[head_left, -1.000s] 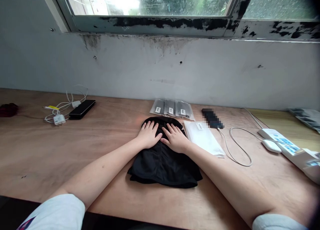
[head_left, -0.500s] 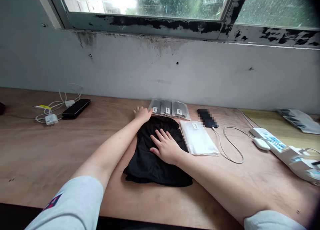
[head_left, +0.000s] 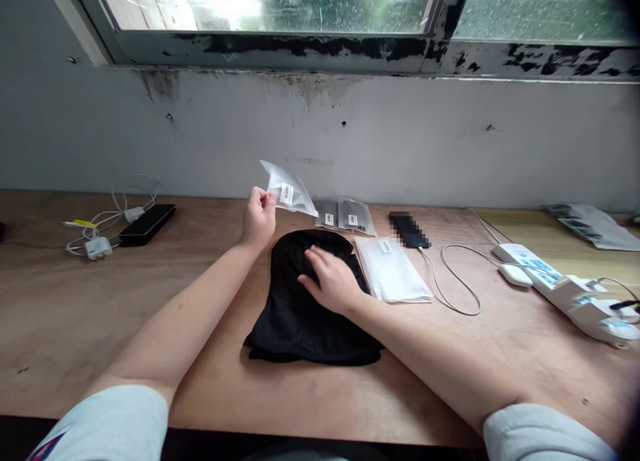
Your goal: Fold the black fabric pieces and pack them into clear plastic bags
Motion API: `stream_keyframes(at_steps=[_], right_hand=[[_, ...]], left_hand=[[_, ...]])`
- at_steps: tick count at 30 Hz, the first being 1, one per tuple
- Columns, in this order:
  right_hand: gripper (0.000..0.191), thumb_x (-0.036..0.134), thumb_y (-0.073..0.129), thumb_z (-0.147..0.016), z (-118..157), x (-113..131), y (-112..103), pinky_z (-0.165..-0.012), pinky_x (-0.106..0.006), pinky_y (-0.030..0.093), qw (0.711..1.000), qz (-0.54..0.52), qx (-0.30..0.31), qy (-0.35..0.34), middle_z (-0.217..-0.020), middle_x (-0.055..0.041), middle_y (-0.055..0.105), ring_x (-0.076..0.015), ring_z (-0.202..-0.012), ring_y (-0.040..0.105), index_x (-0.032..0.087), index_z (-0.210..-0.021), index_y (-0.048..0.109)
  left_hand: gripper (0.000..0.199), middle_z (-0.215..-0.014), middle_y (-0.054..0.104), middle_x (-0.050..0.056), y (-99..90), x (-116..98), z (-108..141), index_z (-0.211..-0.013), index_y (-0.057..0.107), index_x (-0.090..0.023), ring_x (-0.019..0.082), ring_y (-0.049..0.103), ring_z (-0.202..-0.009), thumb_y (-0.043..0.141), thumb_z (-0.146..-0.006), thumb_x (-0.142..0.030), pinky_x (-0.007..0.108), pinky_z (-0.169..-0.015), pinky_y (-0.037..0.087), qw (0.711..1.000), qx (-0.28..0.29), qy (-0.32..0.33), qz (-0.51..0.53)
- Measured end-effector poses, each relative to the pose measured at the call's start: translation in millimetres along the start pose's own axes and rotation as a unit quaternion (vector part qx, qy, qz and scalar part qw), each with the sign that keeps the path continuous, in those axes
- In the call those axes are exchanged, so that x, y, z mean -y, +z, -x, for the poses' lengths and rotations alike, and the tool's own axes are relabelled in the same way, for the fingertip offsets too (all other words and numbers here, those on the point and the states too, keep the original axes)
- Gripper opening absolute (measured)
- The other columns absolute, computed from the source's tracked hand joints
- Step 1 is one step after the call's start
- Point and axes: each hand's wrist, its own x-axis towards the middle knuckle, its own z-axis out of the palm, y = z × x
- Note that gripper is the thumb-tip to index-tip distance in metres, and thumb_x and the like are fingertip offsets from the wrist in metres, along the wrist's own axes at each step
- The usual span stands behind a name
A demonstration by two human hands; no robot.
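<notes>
A translucent plastic bag (head_left: pixel 295 193) with a white label is up off the table, pinched at its left edge by my left hand (head_left: pixel 259 215). Its contents are hard to make out. My right hand (head_left: pixel 333 281) lies flat with fingers outstretched on a black cloth (head_left: pixel 305 331), which looks like a folded garment and is spread on the wooden table. Just behind the cloth are two flat plastic bags (head_left: pixel 345 216) with dark contents and white labels. A stack of white, labelled plastic packaging (head_left: pixel 397 274) touches or nearly touches the cloth's right side.
Behind the stack lies a pixelated dark phone (head_left: pixel 409 230) on a white cable (head_left: pixel 470 307). A white power strip (head_left: pixel 540 271) runs along the right. At left are a black case (head_left: pixel 148 225) and a charger (head_left: pixel 99 247) with cables. Another bag (head_left: pixel 595 227) lies far right.
My left hand has taken one bag from the row of three and raised it up and to the left. My right hand stays on the black cloth, its fingers closer together.
</notes>
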Motion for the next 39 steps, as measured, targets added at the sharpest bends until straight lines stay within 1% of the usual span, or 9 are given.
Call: stream_keyframes(at_steps=[3, 5, 7, 10, 13, 20, 24, 29, 39], right_hand=[[0.046, 0.041, 0.051, -0.1, -7, -11, -15, -0.116, -0.057, 0.029, 0.992, 0.035, -0.118, 0.032, -0.158, -0.0148, 0.038, -0.0378, -0.148, 0.028, 0.021, -0.142, 0.054], [0.033, 0.031, 0.05, -0.1, -8, -20, -18, -0.114, -0.055, 0.031, 0.993, 0.054, -0.106, -0.007, -0.152, -0.0121, 0.047, -0.0361, -0.143, 0.033, 0.024, -0.13, 0.062], [0.026, 0.024, 0.046, -0.102, -7, -26, -15, -0.107, -0.048, 0.038, 0.995, 0.059, -0.053, -0.063, -0.135, -0.0106, 0.061, -0.0308, -0.13, 0.047, 0.024, -0.115, 0.068], [0.024, 0.021, 0.045, -0.102, -6, -30, -6, -0.097, -0.042, 0.043, 0.994, 0.054, -0.023, -0.093, -0.119, -0.0092, 0.067, -0.0263, -0.115, 0.054, 0.023, -0.104, 0.07], [0.019, 0.021, 0.051, -0.099, -7, -31, -5, -0.095, -0.041, 0.043, 0.995, 0.036, -0.055, -0.072, -0.121, -0.0094, 0.066, -0.0262, -0.112, 0.054, 0.023, -0.102, 0.07], [0.021, 0.024, 0.05, -0.101, 1, -45, -12, -0.088, -0.036, 0.048, 0.996, -0.01, -0.045, -0.075, -0.101, -0.0091, 0.068, -0.0229, -0.094, 0.058, 0.02, -0.099, 0.07], [0.023, 0.025, 0.049, -0.102, 9, -42, -3, -0.089, -0.035, 0.05, 0.996, -0.032, -0.038, -0.072, -0.103, -0.0089, 0.07, -0.0217, -0.096, 0.06, 0.021, -0.098, 0.071], [0.022, 0.028, 0.051, -0.102, 8, -30, 3, -0.091, -0.037, 0.051, 0.995, -0.024, -0.025, -0.096, -0.108, -0.0097, 0.07, -0.0224, -0.099, 0.061, 0.021, -0.099, 0.071], [0.027, 0.028, 0.044, -0.104, 9, -27, 4, -0.093, -0.039, 0.051, 0.993, -0.026, -0.023, -0.111, -0.112, -0.01, 0.07, -0.0236, -0.1, 0.059, 0.019, -0.11, 0.068]], left_hand=[[0.029, -0.074, 0.056, -0.001, -15.7, -9, 47, -0.089, 0.046, -0.023, 0.015, 0.06, -0.068, 0.041, -0.103, -0.047, 0.027, -0.068, 0.05, 0.997, 0.042, -0.059, 0.038], [0.026, -0.092, 0.067, 0.006, -19.4, -9, 77, -0.094, 0.053, -0.022, 0.022, 0.068, -0.09, 0.043, -0.102, -0.044, 0.035, -0.082, 0.055, 0.987, 0.136, -0.084, -0.005], [0.031, -0.126, 0.064, 0.017, -20.6, -10, 98, -0.12, 0.053, -0.019, 0.031, 0.059, -0.125, 0.045, -0.099, -0.039, 0.046, -0.102, 0.049, 0.987, 0.112, -0.075, -0.084], [0.066, -0.157, 0.04, 0.02, -19.9, -16, 108, -0.154, 0.03, -0.016, 0.034, 0.03, -0.151, 0.05, -0.096, -0.04, 0.055, -0.12, 0.029, 0.967, 0.186, 0.091, -0.149], [0.08, -0.162, 0.033, 0.016, -11.6, -21, 107, -0.16, 0.021, -0.016, 0.033, 0.031, -0.151, 0.054, -0.094, -0.046, 0.051, -0.122, 0.03, 0.895, 0.339, 0.262, -0.121], [0.046, -0.148, 0.055, 0.016, 15.0, -2, 112, -0.145, 0.051, -0.013, 0.026, 0.047, -0.142, 0.035, -0.106, -0.032, 0.047, -0.119, 0.037, 0.904, 0.306, 0.258, -0.15], [0.048, -0.15, 0.053, 0.016, 12.7, -1, 112, -0.143, 0.054, -0.016, 0.028, 0.049, -0.14, 0.047, -0.102, -0.04, 0.049, -0.118, 0.04, 0.901, 0.314, 0.258, -0.152], [0.041, -0.147, 0.056, 0.013, 11.4, 4, 113, -0.138, 0.061, -0.021, 0.028, 0.049, -0.141, 0.045, -0.101, -0.023, 0.052, -0.117, 0.04, 0.9, 0.327, 0.24, -0.162], [0.04, -0.147, 0.056, 0.012, 11.8, 15, 114, -0.136, 0.063, -0.021, 0.027, 0.047, -0.142, 0.043, -0.101, -0.02, 0.05, -0.117, 0.041, 0.902, 0.323, 0.243, -0.154]])
